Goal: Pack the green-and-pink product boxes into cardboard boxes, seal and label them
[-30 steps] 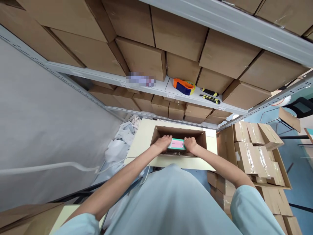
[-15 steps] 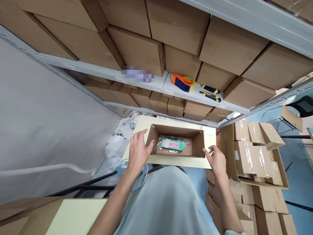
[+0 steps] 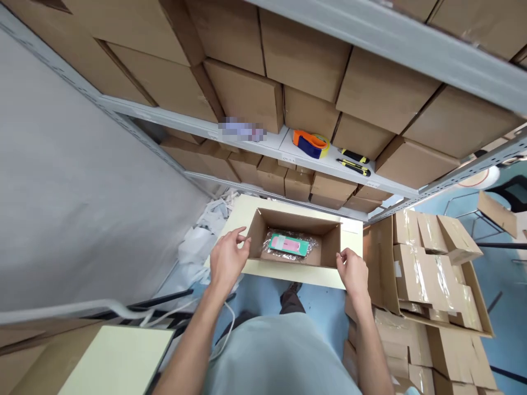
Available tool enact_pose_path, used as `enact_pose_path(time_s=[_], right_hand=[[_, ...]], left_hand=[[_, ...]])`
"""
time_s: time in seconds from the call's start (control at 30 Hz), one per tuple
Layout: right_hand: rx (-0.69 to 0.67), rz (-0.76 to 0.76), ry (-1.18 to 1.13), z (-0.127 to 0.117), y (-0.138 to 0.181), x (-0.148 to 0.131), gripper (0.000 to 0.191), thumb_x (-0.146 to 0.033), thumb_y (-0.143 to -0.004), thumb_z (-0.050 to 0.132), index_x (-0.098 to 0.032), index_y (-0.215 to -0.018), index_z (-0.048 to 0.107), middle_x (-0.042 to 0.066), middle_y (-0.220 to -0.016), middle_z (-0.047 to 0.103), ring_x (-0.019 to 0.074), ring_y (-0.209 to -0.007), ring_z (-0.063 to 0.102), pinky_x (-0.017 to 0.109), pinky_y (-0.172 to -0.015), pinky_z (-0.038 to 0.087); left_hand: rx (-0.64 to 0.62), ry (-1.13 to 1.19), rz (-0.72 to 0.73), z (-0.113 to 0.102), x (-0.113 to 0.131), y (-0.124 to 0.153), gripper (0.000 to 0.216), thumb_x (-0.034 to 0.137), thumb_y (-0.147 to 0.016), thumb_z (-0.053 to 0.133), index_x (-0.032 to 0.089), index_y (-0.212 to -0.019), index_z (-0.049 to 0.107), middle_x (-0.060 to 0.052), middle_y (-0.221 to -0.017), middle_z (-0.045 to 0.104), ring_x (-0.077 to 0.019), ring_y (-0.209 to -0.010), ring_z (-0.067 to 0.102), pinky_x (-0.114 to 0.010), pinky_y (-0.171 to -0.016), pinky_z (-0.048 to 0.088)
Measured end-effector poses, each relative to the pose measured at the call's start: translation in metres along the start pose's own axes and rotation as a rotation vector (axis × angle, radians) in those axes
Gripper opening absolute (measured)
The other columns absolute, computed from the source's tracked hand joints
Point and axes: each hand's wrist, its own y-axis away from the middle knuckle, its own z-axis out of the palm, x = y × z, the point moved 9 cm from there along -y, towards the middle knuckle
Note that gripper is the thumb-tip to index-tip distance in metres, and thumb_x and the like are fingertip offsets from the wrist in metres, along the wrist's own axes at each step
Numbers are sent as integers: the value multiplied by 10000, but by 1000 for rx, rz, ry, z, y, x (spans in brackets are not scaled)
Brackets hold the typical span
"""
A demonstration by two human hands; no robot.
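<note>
An open cardboard box (image 3: 330,249) rests on the pale yellow tabletop (image 3: 288,272) in front of me. In it lies a green and pink package (image 3: 290,244) in clear bubble wrap (image 3: 269,255). My left hand (image 3: 229,257) is at the box's left end, its fingers loosely bent with a gap between thumb and forefinger; whether they touch the wall is hard to tell. At the front right corner, my right hand (image 3: 353,270) pinches the box edge between thumb and fingers.
Beyond the table stands a metal shelf (image 3: 272,144) stacked with cardboard boxes (image 3: 312,112). On it lie an orange and blue tape dispenser (image 3: 309,144) and two utility knives (image 3: 354,159). A large carton (image 3: 381,269) of small taped boxes stands at right. A cable (image 3: 230,329) hangs at left.
My right hand has moved in and closed on the box's right corner. My left hand has shifted slightly left and down, its fingers less spread. My view has tilted, showing a shoe and floor.
</note>
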Motion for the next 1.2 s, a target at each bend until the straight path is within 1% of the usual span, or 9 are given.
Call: enact_pose_path(time_s=[0.13, 0.2, 0.3, 0.5, 0.67, 0.83, 0.93, 1.07, 1.2], right_hand=[[117, -81, -2, -10, 36, -19, 260, -323, -1052, 559, -249, -819, 649, 41, -773, 758, 220, -682, 702, 276, -608, 309], [174, -157, -39, -12, 56, -40, 286, -368, -1041, 525, -258, -800, 633, 51, -768, 761, 234, -658, 696, 285, -598, 330], [189, -313, -87, -2, 90, -92, 327, -443, -1032, 478, -267, -790, 611, 59, -734, 747, 244, -626, 679, 299, -589, 358], [64, -615, -93, 55, 177, -222, 364, -541, -1002, 474, -271, -784, 584, 63, -727, 737, 247, -616, 647, 312, -607, 366], [-56, -860, -4, 123, 258, -324, 376, -558, -990, 483, -266, -779, 588, 61, -710, 722, 237, -605, 603, 309, -622, 330], [-171, -1095, 102, 186, 340, -412, 321, -482, -988, 533, -248, -785, 618, 62, -726, 727, 219, -618, 611, 302, -639, 314], [-204, -1228, 164, 214, 381, -453, 314, -448, -1010, 534, -239, -803, 645, 58, -737, 727, 208, -626, 611, 297, -645, 306], [-244, -1338, 221, 242, 412, -490, 342, -447, -1040, 520, -226, -830, 675, 73, -784, 753, 204, -641, 614, 302, -638, 308], [-288, -1371, 243, 257, 414, -514, 338, -444, -1057, 512, -227, -857, 678, 77, -813, 771, 219, -670, 643, 303, -645, 327]], left_hand=[[77, 57, -19, -38, -27, 35, 387, 367, -906, 600, 229, -1217, 784, -71, -960, 835, -320, -987, 788, -416, -935, 595], [134, 78, -77, -67, -58, 62, 392, 370, -898, 607, 239, -1219, 788, -59, -945, 839, -315, -961, 795, -410, -914, 605], [236, 95, -182, -122, -117, 117, 403, 368, -892, 625, 262, -1244, 788, -36, -929, 841, -307, -963, 800, -400, -932, 613], [442, 79, -421, -231, -237, 262, 351, 341, -904, 625, 259, -1199, 796, -36, -972, 840, -292, -973, 801, -398, -996, 614], [591, 51, -639, -294, -319, 386, 371, 306, -919, 629, 235, -1245, 792, -38, -966, 832, -274, -956, 798, -368, -969, 609], [717, 67, -923, -319, -379, 500, 373, 341, -940, 632, 242, -1262, 793, -47, -1027, 838, -278, -948, 802, -366, -870, 605], [774, 82, -1050, -321, -401, 549, 361, 363, -956, 624, 252, -1251, 801, -48, -1036, 845, -289, -986, 807, -385, -870, 600], [844, 89, -1133, -321, -415, 579, 370, 379, -966, 623, 241, -1253, 811, -68, -1057, 840, -299, -1008, 812, -414, -920, 602], [886, 99, -1178, -322, -423, 579, 371, 395, -968, 618, 232, -1230, 825, -79, -1056, 830, -297, -991, 820, -405, -899, 606]])
